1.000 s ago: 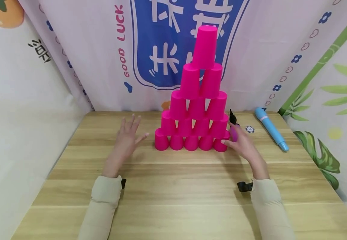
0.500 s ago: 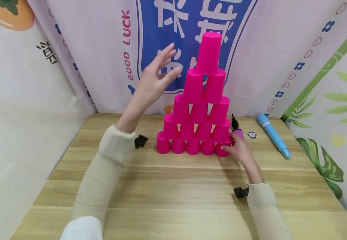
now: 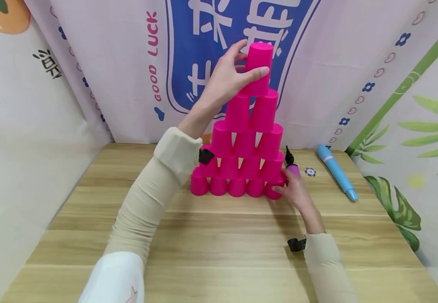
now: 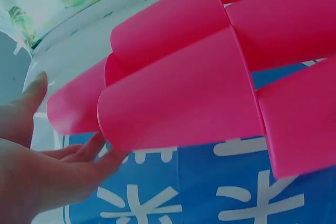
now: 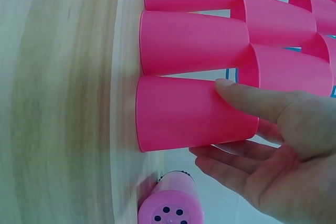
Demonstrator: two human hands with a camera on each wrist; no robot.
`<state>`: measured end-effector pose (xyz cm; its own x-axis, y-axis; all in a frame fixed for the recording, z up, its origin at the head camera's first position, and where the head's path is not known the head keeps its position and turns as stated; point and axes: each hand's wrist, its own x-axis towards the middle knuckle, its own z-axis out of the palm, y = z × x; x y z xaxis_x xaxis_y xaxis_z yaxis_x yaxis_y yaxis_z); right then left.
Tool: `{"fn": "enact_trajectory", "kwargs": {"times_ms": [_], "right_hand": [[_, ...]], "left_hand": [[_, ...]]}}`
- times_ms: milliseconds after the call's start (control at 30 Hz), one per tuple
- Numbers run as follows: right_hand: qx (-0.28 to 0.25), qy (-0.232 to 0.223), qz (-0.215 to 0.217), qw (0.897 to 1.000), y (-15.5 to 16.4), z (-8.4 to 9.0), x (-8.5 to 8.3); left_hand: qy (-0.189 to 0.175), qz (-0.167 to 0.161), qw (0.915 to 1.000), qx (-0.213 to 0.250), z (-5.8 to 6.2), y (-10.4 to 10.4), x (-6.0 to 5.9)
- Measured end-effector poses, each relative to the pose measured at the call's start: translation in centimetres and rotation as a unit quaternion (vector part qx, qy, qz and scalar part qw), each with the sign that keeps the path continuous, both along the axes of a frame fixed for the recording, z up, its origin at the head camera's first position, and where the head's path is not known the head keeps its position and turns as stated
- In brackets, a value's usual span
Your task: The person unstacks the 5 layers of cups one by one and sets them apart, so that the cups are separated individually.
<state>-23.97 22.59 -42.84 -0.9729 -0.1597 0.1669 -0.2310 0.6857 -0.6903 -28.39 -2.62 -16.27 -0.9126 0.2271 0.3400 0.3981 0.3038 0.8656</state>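
Note:
Pink cups stand upside down in a pyramid, one cup at its peak. My left hand is raised around this top cup, thumb in front and fingers behind in the head view. In the left wrist view the top cup lies between the spread thumb and fingers, and the thumb stands apart from it. My right hand holds the rightmost bottom cup between thumb and fingers, with the thumb at its front edge. Part of the fingers is hidden behind that cup.
A purple pump-like object with a black tip stands close behind my right hand. A round chip and a light blue pen-shaped stick lie to the right on the wooden table. A printed cloth hangs behind.
My left hand has risen from beside the pyramid's base up and rightwards to the top cup. My right hand has stayed at the rightmost bottom cup. The pyramid keeps its shape.

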Motion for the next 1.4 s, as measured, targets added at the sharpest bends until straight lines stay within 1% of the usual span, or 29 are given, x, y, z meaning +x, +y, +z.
{"fn": "enact_trajectory", "kwargs": {"times_ms": [133, 233, 400, 500, 567, 667, 767, 900, 967, 1067, 1167, 1233, 1300, 1367, 1400], "right_hand": [[0.005, -0.008, -0.004, 1.0, -0.2, -0.1, 0.1], [0.008, -0.014, -0.005, 1.0, -0.3, -0.1, 0.1], [0.014, -0.008, -0.007, 1.0, 0.0, 0.0, 0.1], [0.018, -0.005, -0.004, 1.0, -0.1, -0.2, 0.2], [0.02, -0.006, 0.0, 1.0, -0.2, -0.2, 0.3], [0.014, -0.011, 0.003, 1.0, -0.2, -0.1, 0.3], [0.003, -0.013, 0.001, 1.0, -0.1, 0.1, 0.1], [-0.01, -0.014, -0.004, 1.0, 0.1, 0.2, 0.1], [-0.021, -0.019, -0.003, 1.0, 0.1, 0.3, 0.0], [-0.034, -0.03, -0.005, 0.999, 0.0, 0.2, 0.0], [-0.045, -0.041, -0.006, 0.998, 0.0, 0.2, 0.0], [-0.046, -0.042, -0.008, 0.998, 0.0, 0.2, -0.1], [-0.048, -0.041, -0.01, 0.998, -0.1, 0.2, -0.1], [-0.043, -0.039, -0.012, 0.998, -0.2, 0.2, -0.2], [-0.041, -0.038, -0.012, 0.998, -0.2, 0.2, -0.2]], "left_hand": [[-0.025, 0.03, 0.9992, -0.007, 0.1, 0.6, -0.1], [-0.029, 0.042, 0.9987, -0.006, 0.2, 0.8, -0.1], [-0.008, 0.042, 0.9991, 0.004, 0.5, 1.1, -0.3], [0.008, 0.05, 0.9987, 0.004, 0.5, 0.5, -0.2], [0.022, 0.061, 0.9979, 0.009, 0.5, -0.1, -0.1], [0.044, 0.078, 0.9956, 0.028, 0.6, -1.6, 0.3], [0.064, 0.101, 0.9914, 0.052, 0.6, -3.6, 0.7], [0.071, 0.141, 0.9846, 0.076, 0.1, -6.6, 0.9], [0.069, 0.157, 0.9814, 0.086, -0.5, -8.1, 0.8], [0.053, 0.179, 0.9775, 0.097, -1.8, -10.2, 0.7], [0.022, 0.2, 0.9744, 0.099, -3.4, -12.2, 0.2], [-0.002, 0.215, 0.9723, 0.091, -4.7, -13.5, -0.3], [-0.024, 0.229, 0.9702, 0.075, -6.4, -14.7, -1.0], [-0.04, 0.244, 0.9676, 0.05, -8.3, -15.8, -1.8], [-0.042, 0.252, 0.9662, 0.036, -9.5, -16.2, -2.2]]}}
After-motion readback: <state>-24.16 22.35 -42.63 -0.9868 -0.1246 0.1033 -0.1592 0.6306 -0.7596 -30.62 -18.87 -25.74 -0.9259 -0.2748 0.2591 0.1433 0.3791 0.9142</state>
